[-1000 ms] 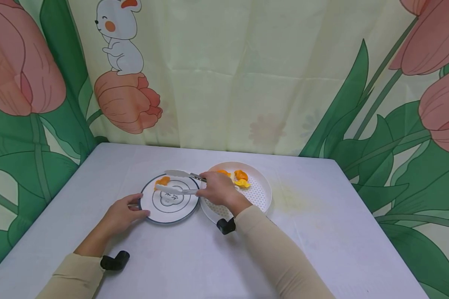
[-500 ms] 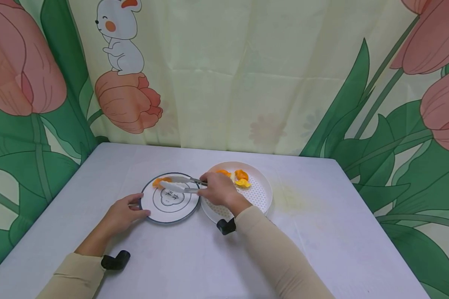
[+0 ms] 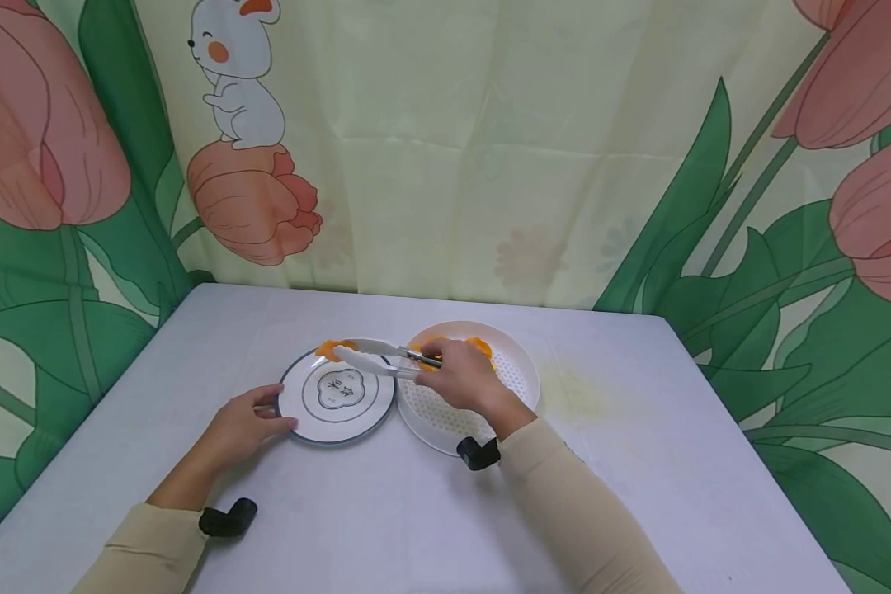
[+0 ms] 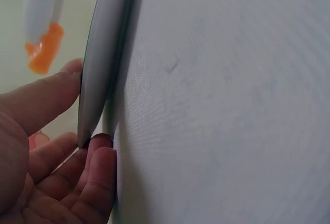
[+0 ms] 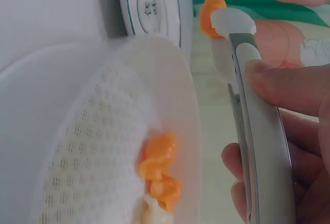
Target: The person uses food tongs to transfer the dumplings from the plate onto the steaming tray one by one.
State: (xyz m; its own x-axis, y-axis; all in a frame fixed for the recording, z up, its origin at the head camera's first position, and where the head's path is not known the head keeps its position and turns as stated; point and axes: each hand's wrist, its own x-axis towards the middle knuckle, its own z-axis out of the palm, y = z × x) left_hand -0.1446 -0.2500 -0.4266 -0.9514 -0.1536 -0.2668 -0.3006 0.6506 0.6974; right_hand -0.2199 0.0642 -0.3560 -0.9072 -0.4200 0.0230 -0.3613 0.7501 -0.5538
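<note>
My left hand [image 3: 241, 425] grips the near left rim of a white plate [image 3: 341, 429] with a blue edge, thumb at the top and fingers beneath. In my right hand [image 3: 466, 378] are metal tongs [image 3: 364, 361] with white tips, reaching left over the plate. Their tips pinch a crumpled orange piece [image 5: 210, 17], held up above the plate in the right wrist view. Right of the plate stands a white perforated basket [image 3: 445, 421], partly under my right hand. Inside it lie orange pieces [image 5: 160, 154] and a pale piece [image 5: 157, 213].
Plate and basket stand side by side, their rims close together, on a white-covered table [image 3: 356, 520]. A faint yellow stain [image 3: 572, 400] marks the cloth to the right. Behind the table hangs a curtain [image 3: 445, 206] printed with tulips and a rabbit.
The tongs have closed on the orange piece and lifted it from the plate. My right hand has moved up and slightly right; my left hand stays on the rim.
</note>
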